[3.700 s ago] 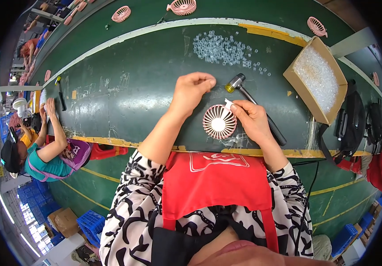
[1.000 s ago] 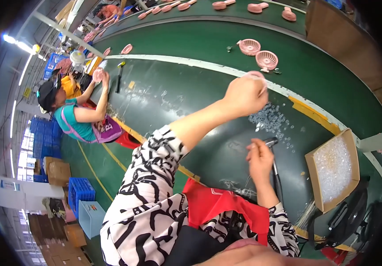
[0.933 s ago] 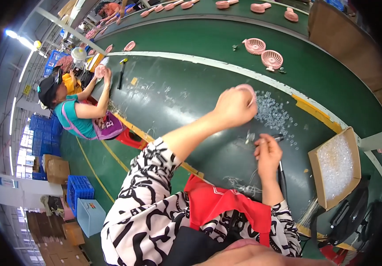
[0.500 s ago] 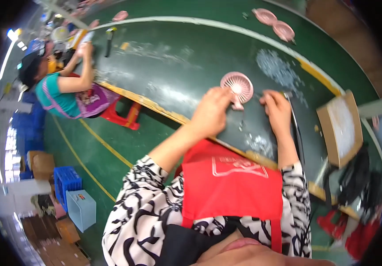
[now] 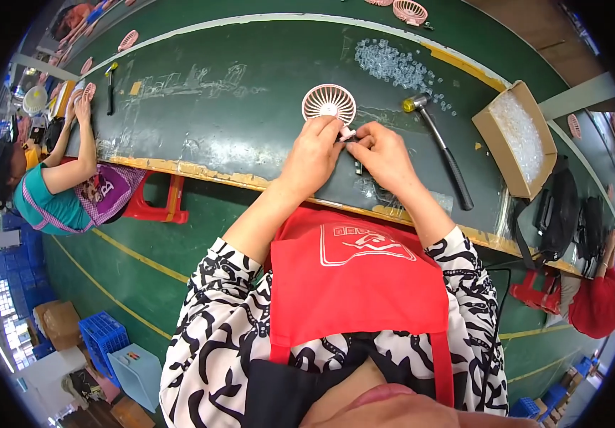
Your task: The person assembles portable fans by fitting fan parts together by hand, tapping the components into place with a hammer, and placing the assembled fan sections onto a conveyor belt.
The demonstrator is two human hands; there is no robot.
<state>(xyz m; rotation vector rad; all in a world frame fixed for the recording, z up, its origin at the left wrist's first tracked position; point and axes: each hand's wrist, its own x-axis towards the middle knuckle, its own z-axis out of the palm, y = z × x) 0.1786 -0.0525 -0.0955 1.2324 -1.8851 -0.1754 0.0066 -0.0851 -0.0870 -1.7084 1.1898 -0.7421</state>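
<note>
A round pink fan grille (image 5: 329, 102) with white ribs lies on the dark green table (image 5: 236, 121) in front of me. My left hand (image 5: 316, 150) grips its near edge with thumb and fingers. My right hand (image 5: 381, 150) is close beside it, fingertips pinching a small white part at the grille's handle end. Both hands touch each other near the grille's lower rim. A small dark piece lies on the table just under my hands.
A hammer (image 5: 441, 151) with a black handle lies right of my hands. A pile of small clear parts (image 5: 397, 68) is beyond it. An open cardboard box (image 5: 518, 139) of clear parts stands at right. Another worker (image 5: 58, 182) sits at left. More pink grilles (image 5: 411, 10) lie on the far belt.
My left arm, earlier stretched far out to the belt, has come back with a pink grille. Both hands now meet at the grille on the table in front of me.
</note>
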